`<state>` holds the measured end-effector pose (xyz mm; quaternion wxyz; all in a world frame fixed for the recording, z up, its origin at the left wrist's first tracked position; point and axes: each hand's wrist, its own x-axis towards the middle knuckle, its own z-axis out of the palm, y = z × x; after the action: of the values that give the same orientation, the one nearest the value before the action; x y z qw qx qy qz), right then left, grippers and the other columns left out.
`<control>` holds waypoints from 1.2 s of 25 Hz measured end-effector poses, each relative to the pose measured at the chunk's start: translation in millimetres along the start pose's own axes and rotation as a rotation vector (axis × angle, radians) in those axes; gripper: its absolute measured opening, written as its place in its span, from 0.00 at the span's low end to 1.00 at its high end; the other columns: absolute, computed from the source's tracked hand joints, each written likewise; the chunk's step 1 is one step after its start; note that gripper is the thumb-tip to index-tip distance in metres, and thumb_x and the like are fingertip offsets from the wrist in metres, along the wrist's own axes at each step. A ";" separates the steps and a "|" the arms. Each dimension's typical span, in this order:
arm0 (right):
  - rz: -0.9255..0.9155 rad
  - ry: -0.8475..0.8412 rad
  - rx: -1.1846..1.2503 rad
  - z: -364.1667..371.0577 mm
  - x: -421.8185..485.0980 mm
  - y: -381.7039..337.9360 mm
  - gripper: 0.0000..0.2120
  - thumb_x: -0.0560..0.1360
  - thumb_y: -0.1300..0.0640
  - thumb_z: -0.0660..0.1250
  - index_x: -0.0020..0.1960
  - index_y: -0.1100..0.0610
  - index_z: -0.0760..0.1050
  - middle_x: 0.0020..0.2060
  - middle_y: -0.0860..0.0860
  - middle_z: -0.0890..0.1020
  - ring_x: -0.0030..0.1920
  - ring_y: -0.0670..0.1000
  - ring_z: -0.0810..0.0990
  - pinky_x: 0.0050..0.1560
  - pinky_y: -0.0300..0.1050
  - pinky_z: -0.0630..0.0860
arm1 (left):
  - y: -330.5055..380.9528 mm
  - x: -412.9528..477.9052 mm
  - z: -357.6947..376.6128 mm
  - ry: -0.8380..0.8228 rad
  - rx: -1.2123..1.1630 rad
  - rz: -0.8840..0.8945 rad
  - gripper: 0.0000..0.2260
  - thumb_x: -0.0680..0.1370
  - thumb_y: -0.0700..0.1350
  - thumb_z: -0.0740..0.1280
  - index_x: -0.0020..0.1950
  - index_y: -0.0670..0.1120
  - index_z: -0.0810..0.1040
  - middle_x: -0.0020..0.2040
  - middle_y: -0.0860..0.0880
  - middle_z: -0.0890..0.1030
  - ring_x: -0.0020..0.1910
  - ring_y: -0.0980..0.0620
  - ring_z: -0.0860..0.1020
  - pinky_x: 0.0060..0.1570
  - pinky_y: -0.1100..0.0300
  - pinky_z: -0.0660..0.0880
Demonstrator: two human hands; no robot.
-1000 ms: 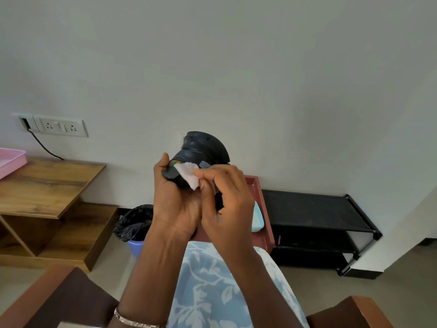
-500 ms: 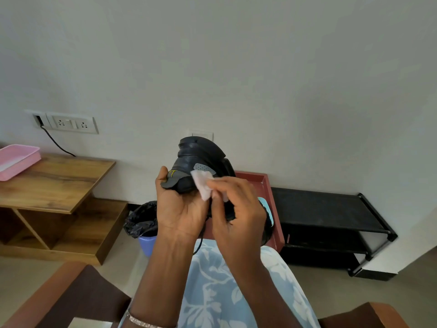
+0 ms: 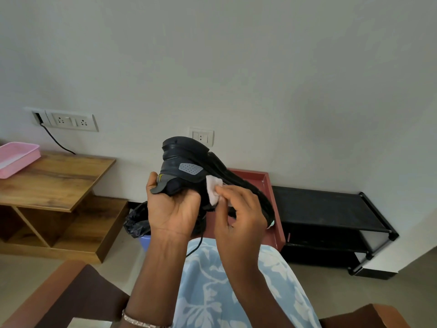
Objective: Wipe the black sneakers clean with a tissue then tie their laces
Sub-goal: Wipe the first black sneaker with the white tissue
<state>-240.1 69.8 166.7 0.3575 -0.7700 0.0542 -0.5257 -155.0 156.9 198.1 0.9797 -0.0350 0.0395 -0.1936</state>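
We see the left hand [image 3: 173,209] curled round the black sneaker [image 3: 189,157] from beneath, holding it up in the air. The right hand [image 3: 238,211] pinches a small folded tissue [image 3: 212,189] against the shoe's side, just beyond its fingertips. We judge hard rubbing could tear the thin tissue or twist the sneaker loose. The lace [image 3: 196,247] dangling below the left hand could snag.

I am looking down at my left hand [image 3: 173,209] gripping a black sneaker [image 3: 189,162] by its heel while my right hand [image 3: 241,209] is pinching a white tissue [image 3: 212,190] against its side; a lace [image 3: 196,247] is dangling over my blue floral lap [image 3: 224,292].
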 end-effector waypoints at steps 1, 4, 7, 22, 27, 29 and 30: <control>-0.029 -0.016 0.020 3.7 9.1 -9.5 0.10 0.78 0.62 0.66 0.54 0.59 0.85 0.50 0.50 0.84 0.54 0.48 0.81 0.53 0.46 0.80 | -1.1 -1.7 -2.0 -0.019 0.014 -0.040 0.24 0.76 0.51 0.65 0.72 0.46 0.73 0.72 0.47 0.73 0.69 0.49 0.74 0.72 0.52 0.67; -0.115 -0.088 0.044 14.6 33.2 -29.2 0.11 0.77 0.68 0.68 0.54 0.60 0.85 0.51 0.51 0.85 0.53 0.50 0.81 0.58 0.41 0.77 | -6.7 -9.0 -5.1 -0.082 0.058 -0.134 0.28 0.75 0.53 0.65 0.73 0.43 0.71 0.64 0.42 0.77 0.61 0.47 0.79 0.66 0.51 0.73; -0.115 -0.074 0.025 14.7 35.6 -18.3 0.12 0.76 0.70 0.68 0.55 0.59 0.85 0.50 0.51 0.84 0.52 0.52 0.80 0.56 0.40 0.76 | -9.5 -12.3 -3.4 -0.057 0.065 -0.136 0.22 0.80 0.54 0.61 0.68 0.40 0.76 0.61 0.41 0.79 0.63 0.48 0.77 0.71 0.54 0.69; 0.000 0.059 0.021 2.5 49.0 -11.5 0.06 0.76 0.69 0.69 0.51 0.61 0.82 0.46 0.52 0.81 0.47 0.46 0.78 0.50 0.27 0.69 | -28.0 -15.3 -1.0 -0.008 0.195 -0.089 0.22 0.81 0.55 0.58 0.58 0.39 0.81 0.58 0.39 0.81 0.59 0.43 0.79 0.68 0.49 0.72; 0.132 0.030 -0.049 -8.8 25.3 27.0 0.03 0.75 0.68 0.71 0.48 0.61 0.81 0.43 0.51 0.81 0.43 0.49 0.80 0.44 0.27 0.71 | -22.6 -12.7 0.5 0.028 0.179 -0.032 0.18 0.81 0.54 0.60 0.51 0.43 0.84 0.54 0.43 0.84 0.61 0.46 0.80 0.67 0.49 0.72; 0.227 0.011 -0.046 -10.8 25.4 32.8 0.04 0.76 0.66 0.71 0.48 0.59 0.81 0.43 0.49 0.82 0.44 0.47 0.80 0.43 0.27 0.71 | -24.2 -12.6 -0.9 0.028 0.190 -0.030 0.19 0.82 0.54 0.59 0.48 0.43 0.85 0.52 0.44 0.84 0.56 0.46 0.82 0.63 0.49 0.76; 0.240 0.014 -0.027 -10.1 29.0 30.8 0.04 0.76 0.65 0.71 0.48 0.57 0.81 0.43 0.49 0.82 0.44 0.46 0.80 0.42 0.29 0.71 | -25.6 -11.7 -2.9 0.028 0.196 -0.026 0.21 0.82 0.54 0.59 0.46 0.43 0.85 0.50 0.44 0.85 0.52 0.46 0.84 0.58 0.50 0.79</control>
<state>-226.9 28.8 172.3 0.4070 -0.7591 0.1555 -0.4836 -175.8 137.6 198.1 0.9751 0.0633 0.0337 -0.2098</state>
